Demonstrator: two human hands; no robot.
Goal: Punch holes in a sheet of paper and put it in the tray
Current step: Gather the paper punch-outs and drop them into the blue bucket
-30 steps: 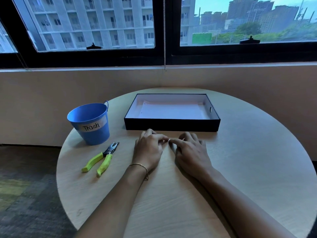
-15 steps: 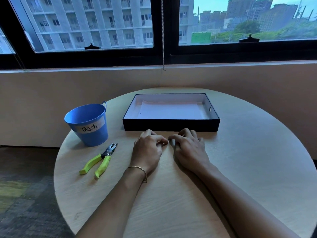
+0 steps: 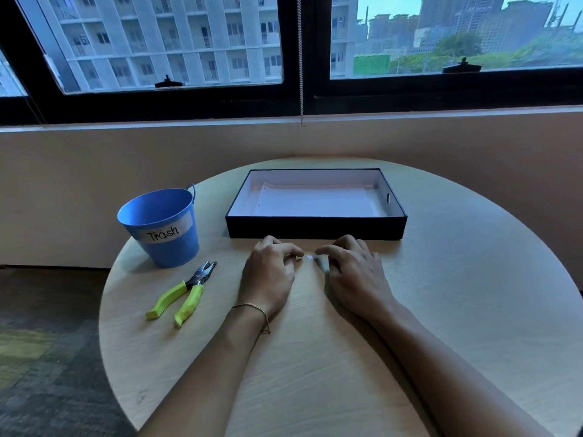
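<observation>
Both hands on desk, sheet already in tray.
One black tray (image 3: pixel 315 228) near the desk's (image 3: pixel 473 310) far edge, holding one white sheet of paper (image 3: pixel 318 204) lying flat, two punched holes visible along its left edge. One blue bucket (image 3: pixel 161 227) labelled "Trash" at the left edge; its contents are out of sight. One green-handled hole punch (image 3: pixel 183 294) lies just in front of it. Left hand (image 3: pixel 268 275) and right hand (image 3: pixel 356 275) rest knuckles-up just in front of the tray, fingers curled, fingertips nearly meeting around one small white paper dot (image 3: pixel 309 257); neither visibly grips it.
</observation>
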